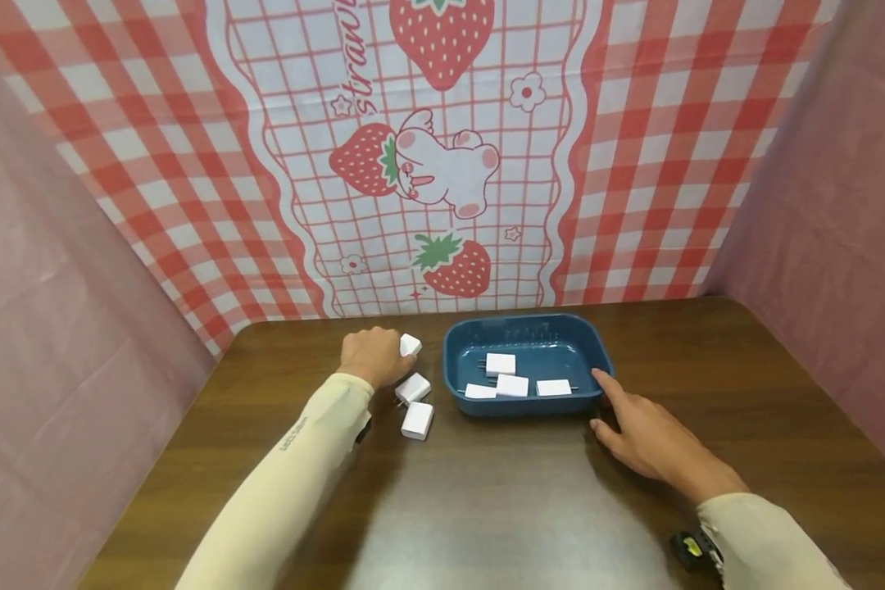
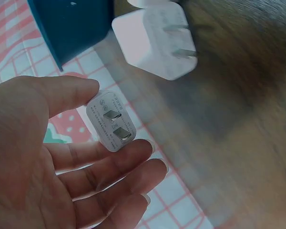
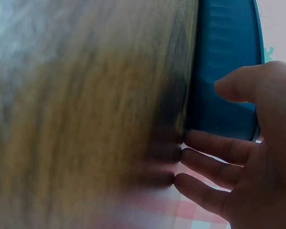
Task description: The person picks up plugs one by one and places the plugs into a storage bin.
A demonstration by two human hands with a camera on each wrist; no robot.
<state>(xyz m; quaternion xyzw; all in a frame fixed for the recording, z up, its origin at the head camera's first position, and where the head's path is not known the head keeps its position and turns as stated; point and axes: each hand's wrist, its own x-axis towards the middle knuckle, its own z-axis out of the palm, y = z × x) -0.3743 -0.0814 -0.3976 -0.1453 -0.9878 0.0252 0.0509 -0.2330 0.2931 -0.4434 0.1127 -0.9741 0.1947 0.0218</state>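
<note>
At the upper middle of the head view, the cloth carries red cursive lettering, turned sideways and running upward; it reads "straw" before the top edge cuts it off. At the lower left, the pale sleeve bears a small dark line of print, too small to read surely. Near the middle of the left wrist view, the charger shows fine illegible text and tiny round symbols on its pronged face.
</note>
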